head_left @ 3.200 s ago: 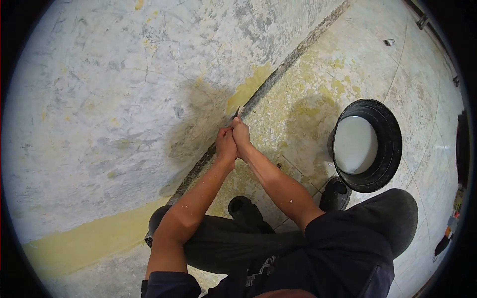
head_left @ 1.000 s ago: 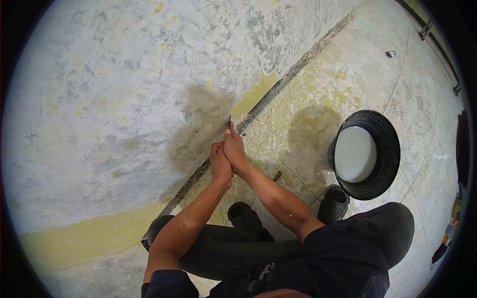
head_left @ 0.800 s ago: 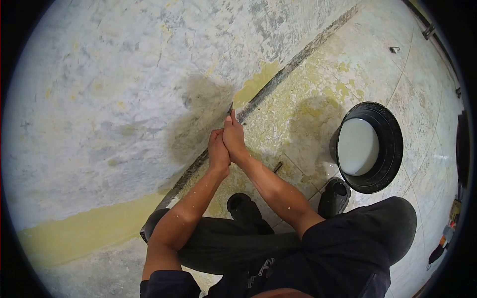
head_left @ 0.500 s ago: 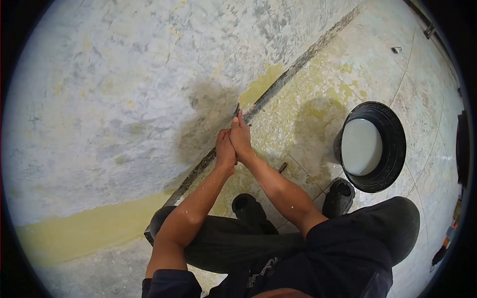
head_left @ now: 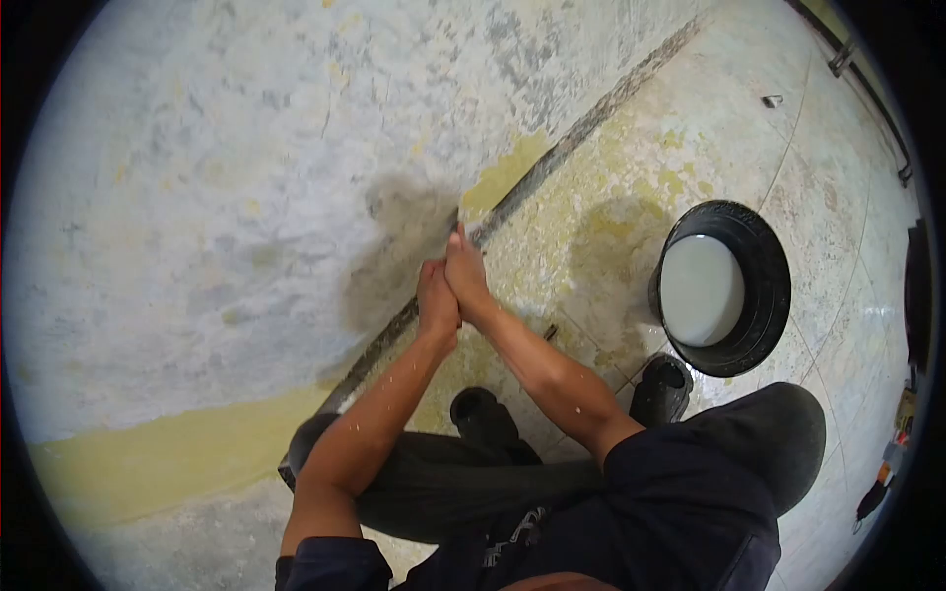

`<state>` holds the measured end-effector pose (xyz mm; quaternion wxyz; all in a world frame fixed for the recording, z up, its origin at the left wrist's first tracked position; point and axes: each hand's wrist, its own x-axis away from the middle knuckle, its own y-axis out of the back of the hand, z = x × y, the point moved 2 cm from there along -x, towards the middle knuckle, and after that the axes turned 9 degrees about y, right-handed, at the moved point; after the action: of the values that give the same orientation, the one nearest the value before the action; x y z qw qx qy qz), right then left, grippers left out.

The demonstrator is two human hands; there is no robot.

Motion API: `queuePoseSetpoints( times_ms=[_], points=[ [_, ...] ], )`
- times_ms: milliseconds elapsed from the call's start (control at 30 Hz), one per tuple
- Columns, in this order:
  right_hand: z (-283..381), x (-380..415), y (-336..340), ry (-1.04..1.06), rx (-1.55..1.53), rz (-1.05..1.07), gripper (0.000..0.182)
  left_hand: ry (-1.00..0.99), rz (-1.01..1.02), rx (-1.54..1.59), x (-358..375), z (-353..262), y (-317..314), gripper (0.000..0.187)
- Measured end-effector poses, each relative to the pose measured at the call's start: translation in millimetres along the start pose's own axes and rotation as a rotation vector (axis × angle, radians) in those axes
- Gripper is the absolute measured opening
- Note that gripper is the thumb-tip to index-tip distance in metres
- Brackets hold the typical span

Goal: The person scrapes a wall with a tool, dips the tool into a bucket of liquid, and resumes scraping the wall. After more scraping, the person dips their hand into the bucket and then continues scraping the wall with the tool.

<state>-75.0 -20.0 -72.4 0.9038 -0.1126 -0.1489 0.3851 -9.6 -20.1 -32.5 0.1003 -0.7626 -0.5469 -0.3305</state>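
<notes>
Both my hands are together at the foot of the wall, closed around one tool. My right hand is the upper one, with its fingers wrapped and its thumb pointing up the wall. Pressed against it from the left and below is my left hand, also closed. A small dark edge of what looks like a scraper sticks out past the right fingertips at the wall; its handle is hidden in my hands. Just beyond the tip, a patch of yellow paint remains on the grey-white, scraped wall.
On the floor at right stands a black bucket with milky liquid. Pale yellow flakes litter the floor along the wall. A small dark stick-like object lies near my feet. A yellow paint band runs low on the wall at left.
The whole view has shifted slightly, so most things sit a little further left. My hands keep the same grip, close to the same spot by the yellow patch.
</notes>
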Motion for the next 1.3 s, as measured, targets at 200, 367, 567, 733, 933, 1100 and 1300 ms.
queuePoseSetpoints(
  times_ms=[200, 367, 567, 733, 933, 1100, 1300],
  points=[
    [-5, 9, -4, -0.067, -0.087, -0.008, 0.051, 0.05, -0.052, 0.037, 2, 6, 5, 0.024],
    [-12, 0, -8, -0.005, -0.008, -0.072, 0.053, 0.068, -0.042, 0.02, 9, -11, -2, 0.024],
    [9, 5, -1, -0.162, -0.251, -0.026, 0.053, 0.006, -0.015, 0.016, -5, 0, 1, 0.023],
    [7, -2, -1, -0.111, -0.101, 0.022, 0.053, 0.03, -0.054, 0.016, 4, -12, -4, 0.023],
    [9, 3, 5, -0.151, -0.123, 0.032, 0.053, 0.004, -0.049, 0.031, 12, -8, -8, 0.022],
    [-7, -12, 1, -0.139, -0.243, 0.019, 0.054, 0.054, -0.06, -0.049, -2, -14, -3, 0.022],
    [10, -8, 8, -0.189, -0.126, 0.03, 0.053, 0.011, -0.083, -0.034, 7, -18, -21, 0.023]
  ],
)
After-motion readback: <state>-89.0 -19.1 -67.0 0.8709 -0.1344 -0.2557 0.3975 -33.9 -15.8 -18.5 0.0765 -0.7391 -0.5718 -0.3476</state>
